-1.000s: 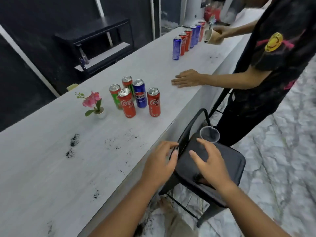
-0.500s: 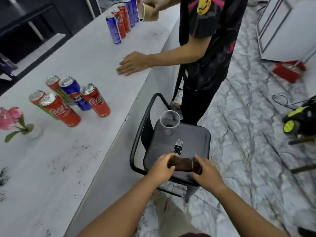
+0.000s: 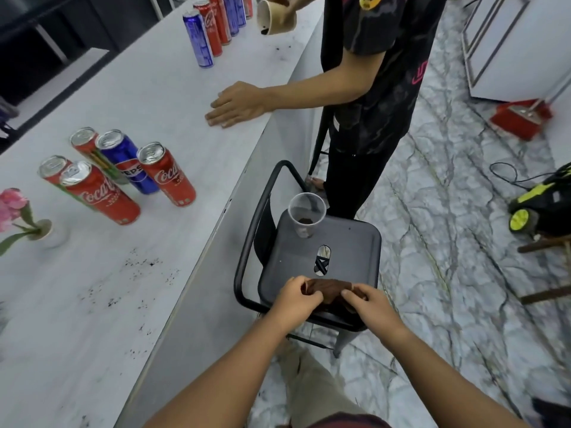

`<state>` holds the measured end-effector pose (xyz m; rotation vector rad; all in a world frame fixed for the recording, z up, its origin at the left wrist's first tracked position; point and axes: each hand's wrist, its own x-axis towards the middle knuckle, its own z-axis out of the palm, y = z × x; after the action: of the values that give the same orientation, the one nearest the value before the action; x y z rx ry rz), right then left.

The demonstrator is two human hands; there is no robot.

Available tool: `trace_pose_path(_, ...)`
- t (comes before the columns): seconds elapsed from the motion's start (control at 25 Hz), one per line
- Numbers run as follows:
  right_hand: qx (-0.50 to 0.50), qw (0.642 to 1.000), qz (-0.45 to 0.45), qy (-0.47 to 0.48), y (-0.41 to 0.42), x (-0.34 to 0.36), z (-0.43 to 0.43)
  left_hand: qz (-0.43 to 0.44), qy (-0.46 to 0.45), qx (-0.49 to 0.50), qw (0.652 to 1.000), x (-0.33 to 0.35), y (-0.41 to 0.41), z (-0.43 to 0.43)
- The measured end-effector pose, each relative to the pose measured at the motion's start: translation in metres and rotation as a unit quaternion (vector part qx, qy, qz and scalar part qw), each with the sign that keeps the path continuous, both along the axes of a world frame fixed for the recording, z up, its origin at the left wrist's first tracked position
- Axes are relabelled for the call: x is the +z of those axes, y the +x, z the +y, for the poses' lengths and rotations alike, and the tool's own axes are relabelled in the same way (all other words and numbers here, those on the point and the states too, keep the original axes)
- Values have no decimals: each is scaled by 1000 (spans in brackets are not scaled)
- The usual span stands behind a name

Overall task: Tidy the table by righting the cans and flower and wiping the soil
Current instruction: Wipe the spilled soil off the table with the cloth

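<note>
Left hand (image 3: pixel 295 299) and right hand (image 3: pixel 369 302) both pinch the brown cloth (image 3: pixel 329 288), fingers clamped on it. Plastic cup (image 3: pixel 306 219) stands beyond the fingertips.

Both bare forearms are extended forward and slightly inward from the bottom of the view, so that the hands are brought close together. The left hand (image 3: pixel 295 299) is curled, its fingers (image 3: pixel 312 296) bent in a pinch with the knuckles turned up. The right hand (image 3: pixel 369 304) is likewise closed, its fingers (image 3: pixel 349 294) pinched and pointed toward the left hand.
</note>
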<state>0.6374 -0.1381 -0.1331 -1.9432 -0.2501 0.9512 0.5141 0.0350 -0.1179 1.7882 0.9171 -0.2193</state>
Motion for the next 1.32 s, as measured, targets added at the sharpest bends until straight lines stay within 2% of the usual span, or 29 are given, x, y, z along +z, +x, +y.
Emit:
trace_pose_path(0.2, 17, 997, 21, 79, -10, 56, 10, -91, -106, 129, 982, 39, -34, -3)
trace_pose_path(0.4, 108, 989, -5, 103, -36, 108, 41, -155, -126, 215, 956, 74, -88, 4)
trace_pose_path(0.84, 355, 923, -7, 151, -133, 162, 157, -228, -45, 398, 888, 140, -243, 37)
trace_pose_path(1.08, 461, 876, 2, 144, -193, 172, 221, -207, 2, 480, 852, 157, -316, 49)
trace_pose_path(1.32, 548, 823, -31, 147, -245, 184, 309, -164, 41, 532, 830, 168, -378, 88)
